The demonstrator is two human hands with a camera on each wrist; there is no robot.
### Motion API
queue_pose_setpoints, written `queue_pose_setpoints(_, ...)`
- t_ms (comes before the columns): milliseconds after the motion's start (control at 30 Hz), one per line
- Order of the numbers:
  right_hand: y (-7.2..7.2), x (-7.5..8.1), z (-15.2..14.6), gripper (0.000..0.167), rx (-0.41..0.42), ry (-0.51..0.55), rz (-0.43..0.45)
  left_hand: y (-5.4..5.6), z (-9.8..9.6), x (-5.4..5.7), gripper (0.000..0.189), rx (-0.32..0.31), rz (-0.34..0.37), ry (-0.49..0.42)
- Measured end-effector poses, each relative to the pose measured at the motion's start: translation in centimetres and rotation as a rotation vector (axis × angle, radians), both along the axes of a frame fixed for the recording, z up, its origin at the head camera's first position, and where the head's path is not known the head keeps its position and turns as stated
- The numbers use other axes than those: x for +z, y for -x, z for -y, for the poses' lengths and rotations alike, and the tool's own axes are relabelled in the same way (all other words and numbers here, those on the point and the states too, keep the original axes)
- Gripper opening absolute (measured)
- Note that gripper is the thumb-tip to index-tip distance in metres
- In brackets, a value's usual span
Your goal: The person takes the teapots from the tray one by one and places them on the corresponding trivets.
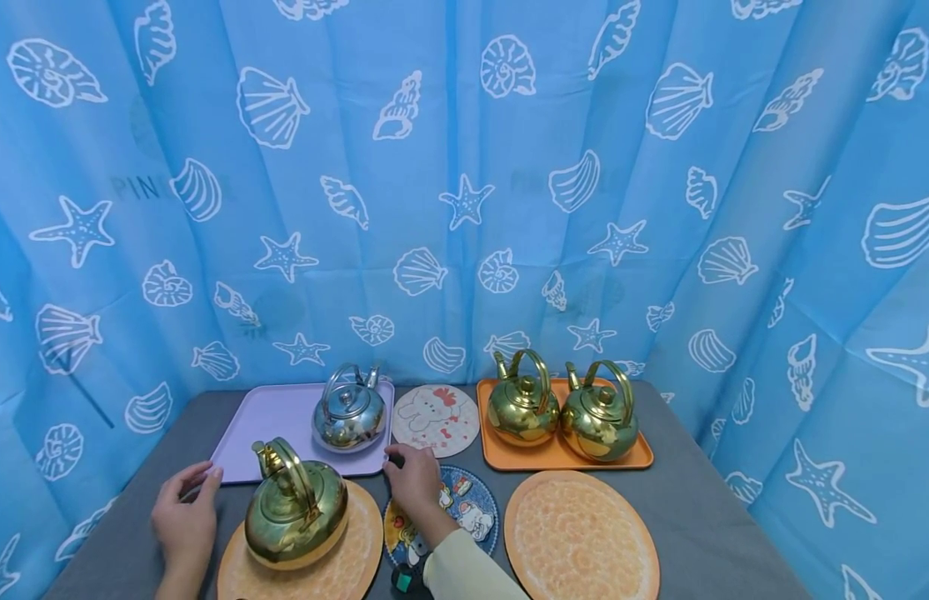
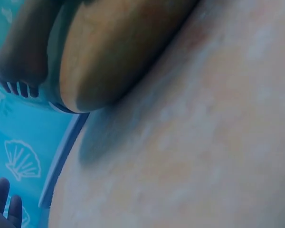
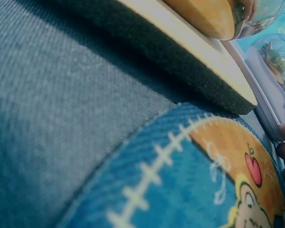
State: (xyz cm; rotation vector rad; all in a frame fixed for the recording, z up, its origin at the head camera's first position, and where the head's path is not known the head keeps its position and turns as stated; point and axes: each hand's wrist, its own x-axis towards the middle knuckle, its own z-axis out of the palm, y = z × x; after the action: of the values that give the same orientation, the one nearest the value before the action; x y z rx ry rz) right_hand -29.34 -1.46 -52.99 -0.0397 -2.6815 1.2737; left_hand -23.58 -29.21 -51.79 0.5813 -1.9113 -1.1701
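A lavender tray lies at the back left with a silver teapot on its right part. My left hand pinches its front left corner between thumb and forefinger. The other fingers show loosely bent in the left wrist view. At the front right corner, bent fingers of my right hand grip the tray's edge; this hand reaches over a blue round cartoon mat. Between my hands a gold teapot stands on a round orange-patterned mat, in front of the tray.
Two gold teapots stand on an orange tray at the back right. Another round orange-patterned mat lies before it. A round rabbit mat sits between the trays. Behind the grey table hangs a blue shell-print curtain.
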Motion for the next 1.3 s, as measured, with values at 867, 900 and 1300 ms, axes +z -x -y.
queue_pose_setpoints(867, 0.0, -0.2, 0.0, 0.021, -0.008, -0.011, -0.02, 2.8, 3.5, -0.8, 0.044, -0.156, 0.397, 0.002)
queue_pose_setpoints(900, 0.0, -0.2, 0.0, 0.021, -0.008, -0.013, -0.021, 2.8, 3.8, -0.9, 0.044, -0.156, 0.398, -0.002)
queue_pose_setpoints(1300, 0.0, -0.2, -0.3, 0.021, 0.019, -0.024, -0.021, 3.2, 5.2, -1.5, 0.048, -0.167, 0.495, 0.023)
